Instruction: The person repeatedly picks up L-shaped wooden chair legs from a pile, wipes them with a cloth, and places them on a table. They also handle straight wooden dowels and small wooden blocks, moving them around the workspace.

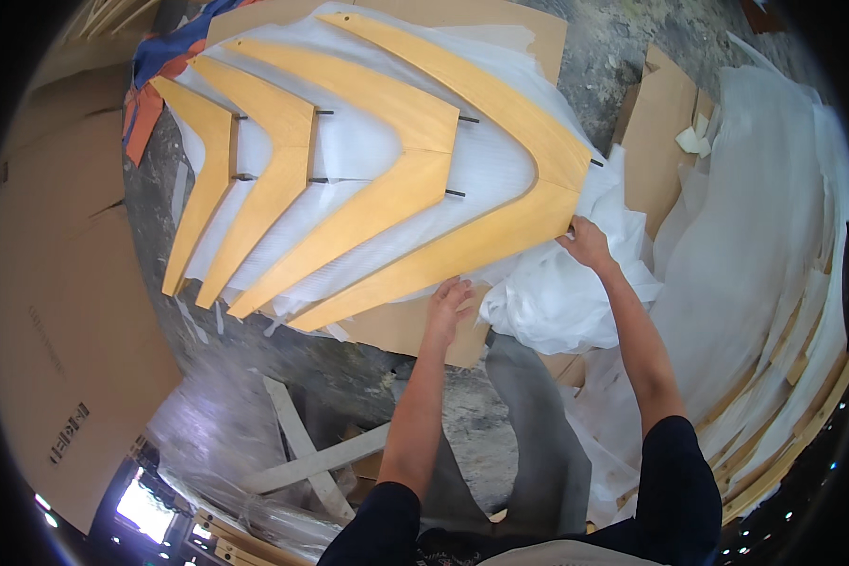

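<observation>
Several golden-yellow, boomerang-shaped wooden pieces lie nested in a row on white foam sheet (pixel 368 141). Dark rods (pixel 468 120) stick out of their bent ends. My right hand (pixel 589 243) is at the bend of the rightmost wooden piece (pixel 547 193), fingers closed around a dark rod that they mostly hide. Just off the near edge of that same piece, my left hand (pixel 450 307) hovers with its fingers apart and nothing in it. Farther left lie the other wooden pieces, one with a wide bend (pixel 424 151), then a narrower one (pixel 292 146) and the leftmost (pixel 219 137).
Crumpled white foam (pixel 561 292) lies beside my right forearm. Flat cardboard (pixel 660 141) and a foam-covered stack (pixel 736 245) stand to the right. On the left rises a large cardboard box (pixel 66 311). Crossed pale slats (pixel 311 457) and clear plastic film (pixel 208 415) are near my left arm.
</observation>
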Tool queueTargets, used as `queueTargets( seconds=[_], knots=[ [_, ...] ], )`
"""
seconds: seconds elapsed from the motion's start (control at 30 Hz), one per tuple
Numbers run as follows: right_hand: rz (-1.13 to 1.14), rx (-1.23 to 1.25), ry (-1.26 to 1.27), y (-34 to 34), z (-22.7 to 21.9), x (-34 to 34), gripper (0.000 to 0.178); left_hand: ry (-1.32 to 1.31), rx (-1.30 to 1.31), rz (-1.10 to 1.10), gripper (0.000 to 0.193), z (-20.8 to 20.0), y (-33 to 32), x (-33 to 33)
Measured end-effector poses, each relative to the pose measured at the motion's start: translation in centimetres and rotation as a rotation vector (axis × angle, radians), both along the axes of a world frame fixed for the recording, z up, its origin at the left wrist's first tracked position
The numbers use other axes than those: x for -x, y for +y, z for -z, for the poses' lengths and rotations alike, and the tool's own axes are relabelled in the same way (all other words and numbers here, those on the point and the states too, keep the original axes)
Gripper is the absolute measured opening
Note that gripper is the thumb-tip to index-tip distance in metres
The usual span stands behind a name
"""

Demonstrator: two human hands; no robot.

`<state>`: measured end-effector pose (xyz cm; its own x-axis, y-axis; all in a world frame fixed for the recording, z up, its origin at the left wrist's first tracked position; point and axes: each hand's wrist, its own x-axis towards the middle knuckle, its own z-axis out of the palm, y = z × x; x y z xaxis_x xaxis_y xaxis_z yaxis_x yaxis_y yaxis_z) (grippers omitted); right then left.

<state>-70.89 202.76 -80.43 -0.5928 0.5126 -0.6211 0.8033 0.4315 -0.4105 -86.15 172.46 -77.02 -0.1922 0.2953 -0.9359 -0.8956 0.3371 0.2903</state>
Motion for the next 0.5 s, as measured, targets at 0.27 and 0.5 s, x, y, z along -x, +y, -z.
queueTargets(
  seconds=[0.27, 0.5],
  knots=[
    [-0.209, 0.061, 0.044, 0.3, -9.2, 1.7, 0.025, -0.096, -0.111, -0.604, 0.063, -0.4, 0.4, -0.2],
    [-0.318, -0.055, 0.241, -4.3, -23.0, 1.8, 0.018, 0.101, -0.473, -1.069, 0.038, -7.2, 0.5, 2.0]
  ],
)
